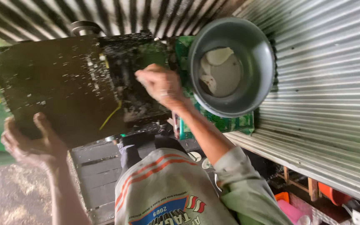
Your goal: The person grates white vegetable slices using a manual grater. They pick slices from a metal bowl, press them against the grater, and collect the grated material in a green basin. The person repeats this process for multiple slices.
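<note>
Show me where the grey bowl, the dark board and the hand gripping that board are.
grey bowl (263, 54): head view, inner right wall.
dark board (51, 83): head view, middle of its flat face.
left hand (32, 143): head view, palm at the board's edge.

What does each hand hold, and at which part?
Left hand grips the dark flat board at its near edge. Right hand reaches beside the grey bowl; any hold is unclear.

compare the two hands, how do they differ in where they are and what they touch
The left hand sits low in the picture, gripping the edge of the dark speckled board; the right hand is higher, reaching over the crumb-covered middle beside the grey bowl. The left hand wraps the board with its thumb on top; the right hand shows its back, fingers blurred. The right arm wears a pale sleeve; the left forearm is bare. Both reach toward the same dark surface.
</note>
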